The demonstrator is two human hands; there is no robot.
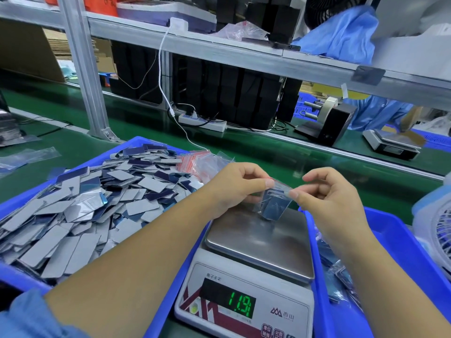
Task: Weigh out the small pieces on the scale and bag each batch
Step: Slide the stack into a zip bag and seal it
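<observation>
A small clear zip bag (275,200) with dark blue pieces inside hangs just above the steel pan of the scale (262,242). My left hand (234,185) pinches the bag's top left edge and my right hand (327,193) pinches its top right edge. The scale's green display (240,304) shows digits that look like 1.9. A blue tray (136,145) at the left is heaped with several flat grey and dark blue pieces (80,211). A stack of empty red-striped zip bags (197,163) lies at the tray's far right corner.
A second blue tray (400,242) on the right holds filled bags. A small white fan (436,230) stands at the far right edge. A power strip (202,121), cables, a label dispenser (327,120) and another scale (393,142) sit beyond on the green belt.
</observation>
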